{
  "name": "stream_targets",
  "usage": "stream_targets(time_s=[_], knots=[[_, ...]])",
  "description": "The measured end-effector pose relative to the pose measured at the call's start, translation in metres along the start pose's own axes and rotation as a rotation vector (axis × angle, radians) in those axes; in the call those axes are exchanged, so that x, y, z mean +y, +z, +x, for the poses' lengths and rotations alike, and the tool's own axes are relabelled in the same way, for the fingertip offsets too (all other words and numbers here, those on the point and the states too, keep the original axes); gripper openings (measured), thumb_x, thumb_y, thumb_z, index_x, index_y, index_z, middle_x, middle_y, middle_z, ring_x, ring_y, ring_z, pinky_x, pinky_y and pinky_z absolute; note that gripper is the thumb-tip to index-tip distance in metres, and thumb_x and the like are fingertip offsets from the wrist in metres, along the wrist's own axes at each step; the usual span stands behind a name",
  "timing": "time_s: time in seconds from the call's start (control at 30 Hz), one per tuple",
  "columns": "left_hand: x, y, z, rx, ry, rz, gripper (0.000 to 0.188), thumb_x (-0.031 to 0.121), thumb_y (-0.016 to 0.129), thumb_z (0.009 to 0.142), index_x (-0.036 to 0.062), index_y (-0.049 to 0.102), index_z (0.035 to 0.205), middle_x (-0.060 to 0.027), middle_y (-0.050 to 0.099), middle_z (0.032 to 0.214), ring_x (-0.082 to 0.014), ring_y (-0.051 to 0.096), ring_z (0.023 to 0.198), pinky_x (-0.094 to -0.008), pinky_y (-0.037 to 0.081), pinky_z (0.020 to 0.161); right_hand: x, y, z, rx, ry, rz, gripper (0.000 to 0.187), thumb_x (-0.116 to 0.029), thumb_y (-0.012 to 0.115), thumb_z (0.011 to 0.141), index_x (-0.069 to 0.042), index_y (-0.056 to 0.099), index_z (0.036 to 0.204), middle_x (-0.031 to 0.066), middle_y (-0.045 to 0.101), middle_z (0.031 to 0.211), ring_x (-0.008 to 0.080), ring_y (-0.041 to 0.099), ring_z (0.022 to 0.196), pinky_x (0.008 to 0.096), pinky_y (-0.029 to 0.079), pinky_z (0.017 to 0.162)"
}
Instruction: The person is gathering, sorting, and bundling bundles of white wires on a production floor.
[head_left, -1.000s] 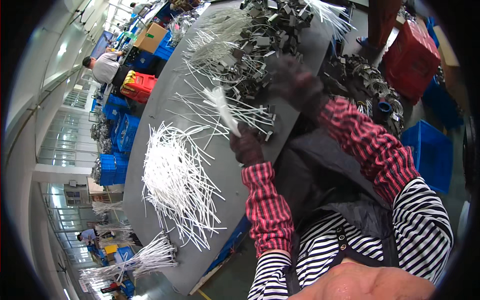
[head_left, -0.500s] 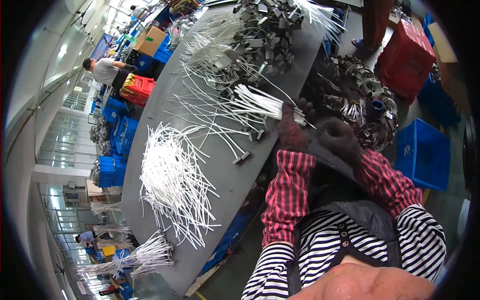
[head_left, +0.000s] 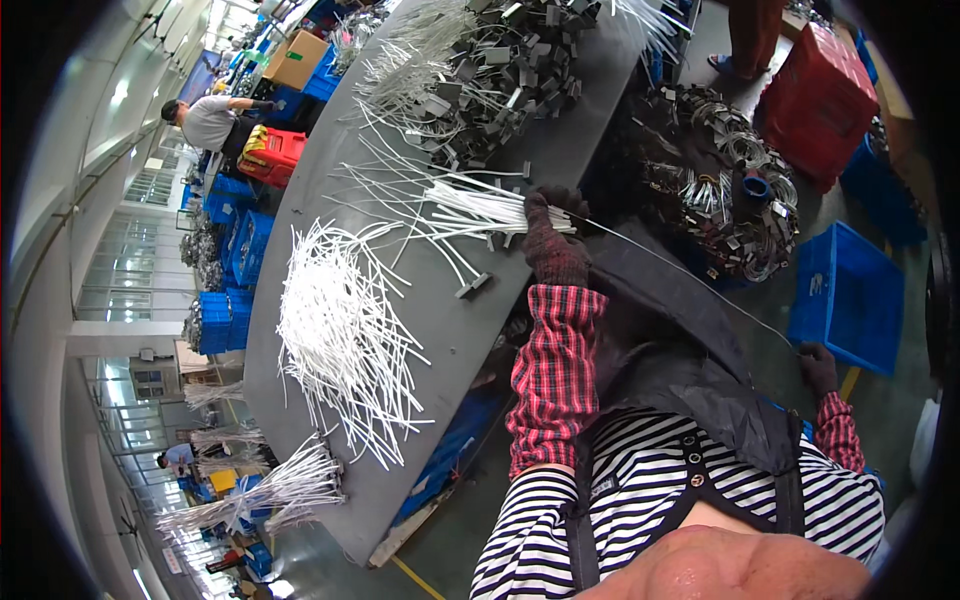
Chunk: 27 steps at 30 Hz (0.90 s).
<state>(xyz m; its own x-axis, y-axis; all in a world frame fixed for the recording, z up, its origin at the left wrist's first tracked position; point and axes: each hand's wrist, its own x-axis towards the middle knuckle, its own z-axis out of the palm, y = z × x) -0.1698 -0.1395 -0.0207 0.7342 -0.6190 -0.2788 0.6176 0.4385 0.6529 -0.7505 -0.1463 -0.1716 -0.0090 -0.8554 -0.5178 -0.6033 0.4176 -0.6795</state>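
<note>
My left hand (head_left: 552,235), in a dark glove, is closed round one end of a bundle of white tubes (head_left: 470,206) above the grey table's (head_left: 470,365) right edge. A thin pale wire (head_left: 690,272) runs from that hand down to the right. At its far end my right hand (head_left: 818,368), also gloved, is closed on the wire, well out to the side near a blue crate. Left of the bundle, loose wires with small dark rectangular ends (head_left: 474,286) lie on the table. A large pile of white tubes (head_left: 345,325) lies closer to me.
A heap of dark metal parts with wires (head_left: 505,75) covers the table's far end. Tied wires (head_left: 270,490) hang over the near left corner. On the right stand coiled wire parts (head_left: 725,185), a blue crate (head_left: 865,290) and a red crate (head_left: 820,105). Another person (head_left: 208,125) works at left.
My right hand has moved from beside the left hand far out to the lower right, stretching the wire out. My left hand and the tube bundle have shifted slightly left.
</note>
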Motion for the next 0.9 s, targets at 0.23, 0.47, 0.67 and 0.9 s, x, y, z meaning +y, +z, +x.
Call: stream_targets(time_s=[0.23,0.47,0.67,0.9], knots=[[0.016,-0.008,0.003,0.055,0.054,0.019,0.027,0.033,0.059,0.096,0.0076,0.063,0.103,-0.0061,0.066,0.091,-0.0231,0.066,0.083,-0.0373,0.057,0.074,0.001,0.009,0.004,-0.016,0.067,0.009,0.03,-0.012,0.068,0.076,-0.007,0.068,0.106,0.0023,0.06,0.077,0.0112,0.054,0.058,0.0279,0.044,0.046],[0.016,-0.022,0.003,0.071,0.076,0.187,0.034,0.035,0.059,0.096,0.0029,0.064,0.104,-0.0083,0.068,0.091,-0.0233,0.068,0.078,-0.0355,0.059,0.071,-0.034,0.031,0.005,-0.079,0.002,0.015,0.033,-0.013,0.069,0.078,-0.005,0.067,0.11,0.0046,0.062,0.078,0.0116,0.054,0.057,0.0274,0.044,0.047],[-0.007,-0.025,-0.009,-0.067,-0.001,0.343,0.033,0.032,0.063,0.094,-0.0003,0.067,0.099,-0.0094,0.07,0.09,-0.0191,0.068,0.081,-0.0321,0.057,0.072,-0.24,0.177,0.014,-0.38,-0.567,0.124,0.056,0.001,0.057,0.084,-0.005,0.047,0.139,0.0085,0.06,0.127,0.0116,0.058,0.104,0.024,0.049,0.078],[0.035,-0.029,0.016,0.057,0.136,0.729,0.031,0.031,0.063,0.095,0.0005,0.067,0.096,-0.0088,0.069,0.086,-0.0172,0.066,0.073,-0.0293,0.052,0.063,-0.462,0.308,-0.042,-0.433,-0.968,0.029,0.067,-0.015,0.072,0.082,-0.016,0.043,0.142,0.0128,0.07,0.092,0.0225,0.067,0.074,0.0365,0.056,0.065]])
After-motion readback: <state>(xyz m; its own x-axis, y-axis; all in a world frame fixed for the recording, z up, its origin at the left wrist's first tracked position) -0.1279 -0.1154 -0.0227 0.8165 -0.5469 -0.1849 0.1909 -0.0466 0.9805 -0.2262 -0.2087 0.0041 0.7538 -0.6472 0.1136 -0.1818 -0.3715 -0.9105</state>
